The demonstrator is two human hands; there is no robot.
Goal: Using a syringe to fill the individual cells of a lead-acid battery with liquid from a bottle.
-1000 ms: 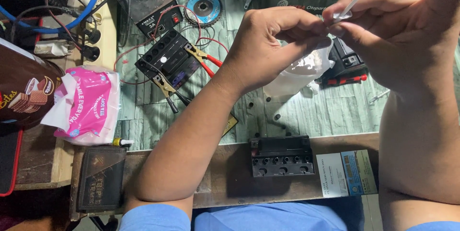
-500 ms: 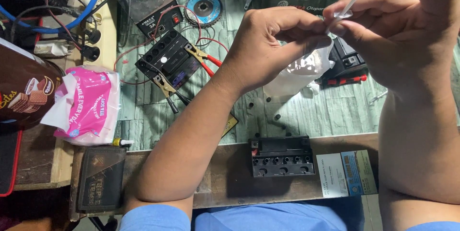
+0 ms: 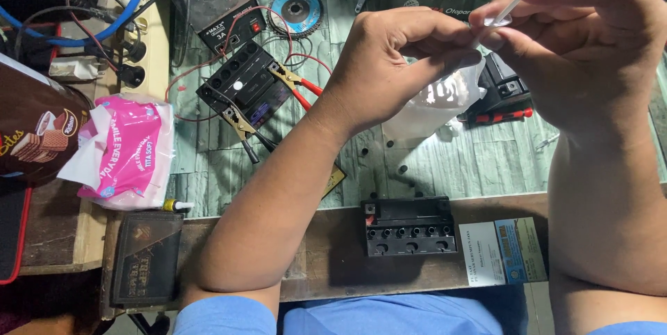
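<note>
Hands both raised above the table (image 3: 445, 168), working one small item between them. Your right hand (image 3: 590, 50) pinches a thin white tube (image 3: 506, 12) between thumb and forefinger, tilted up and away. Your left hand (image 3: 403, 64) is clenched around the neck of a clear plastic bag (image 3: 434, 102), fingertips meeting the right hand's at the tube. Bag hangs below both hands, probably so it stays clear of the clutter; what's inside it I can't tell.

Below, on the table:
- black battery (image 3: 243, 85) with red clamp (image 3: 300, 87) and black clamp (image 3: 243, 130) clipped on, wired to a small black charger box (image 3: 233, 23) behind it
- second black battery (image 3: 410, 227) near the front edge, row of open cell ports facing up, nothing connected
- flap disc (image 3: 297, 12) lying flat by the charger
- pink tissue pack (image 3: 128, 151) at your left, tissue poking out, beside a brown snack bag (image 3: 35, 133)
- small printed box (image 3: 504, 251) just right of the near battery
</note>
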